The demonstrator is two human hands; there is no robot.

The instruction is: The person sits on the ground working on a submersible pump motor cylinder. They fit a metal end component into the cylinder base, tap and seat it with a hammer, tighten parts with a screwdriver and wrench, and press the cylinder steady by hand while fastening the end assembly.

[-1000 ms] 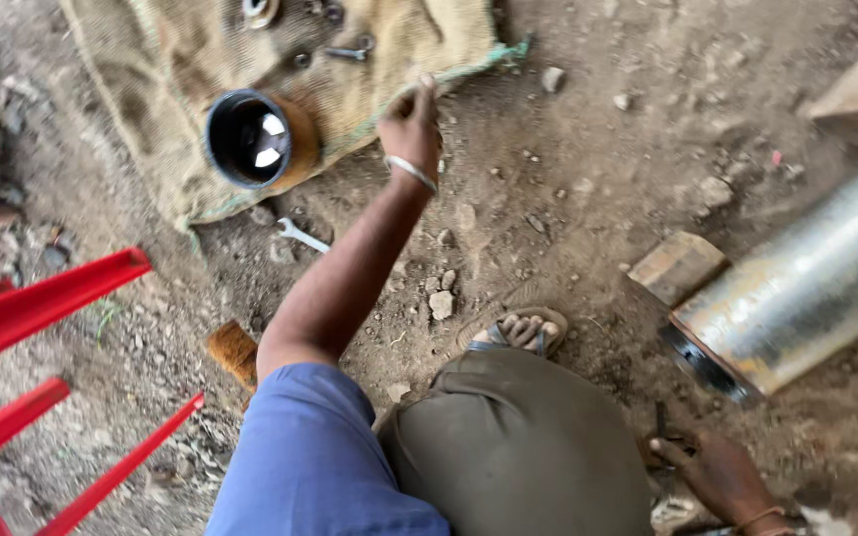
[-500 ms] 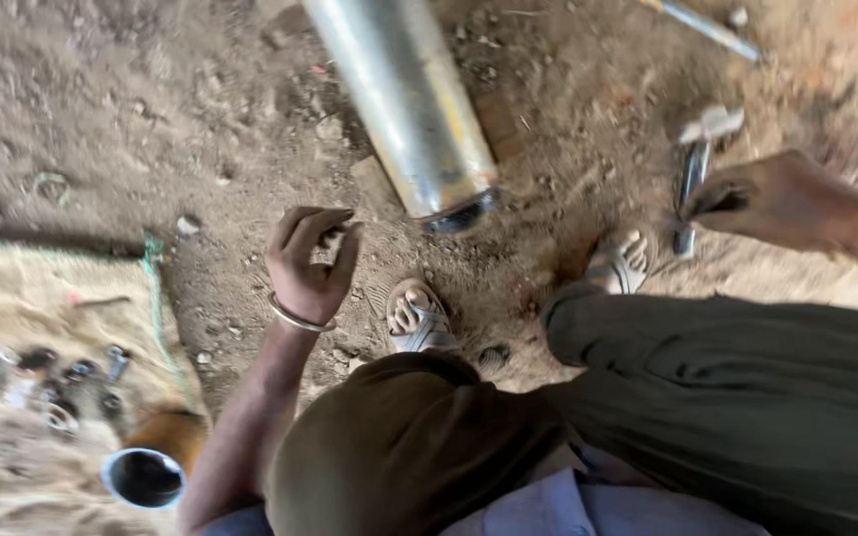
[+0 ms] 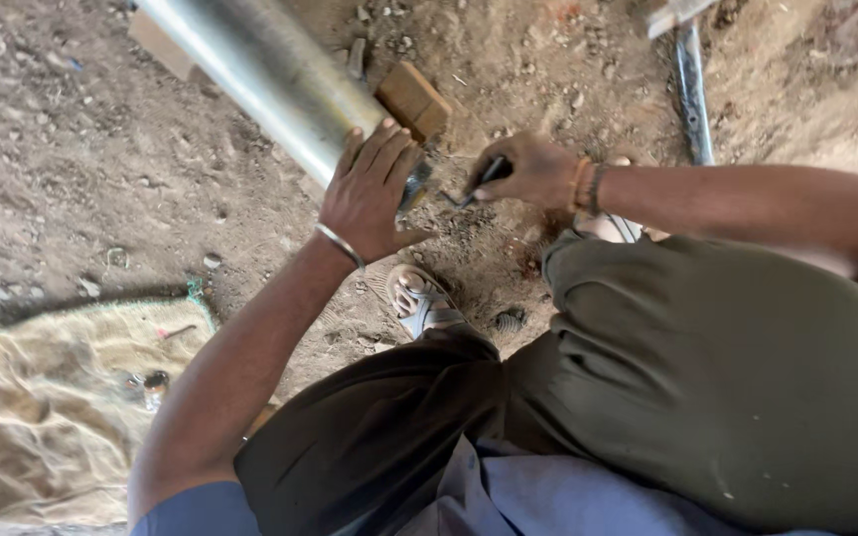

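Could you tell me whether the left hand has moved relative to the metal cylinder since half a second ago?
Yes. The left hand moved up onto the metal cylinder, now resting on its open end.

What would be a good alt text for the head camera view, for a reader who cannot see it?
A crouching person's left hand lies spread over the near end of a large metal cylinder on dirt ground, while the right hand holds a thin dark tool pointed at that end. A wooden block lies beside the cylinder, and a burlap sack lies at lower left.
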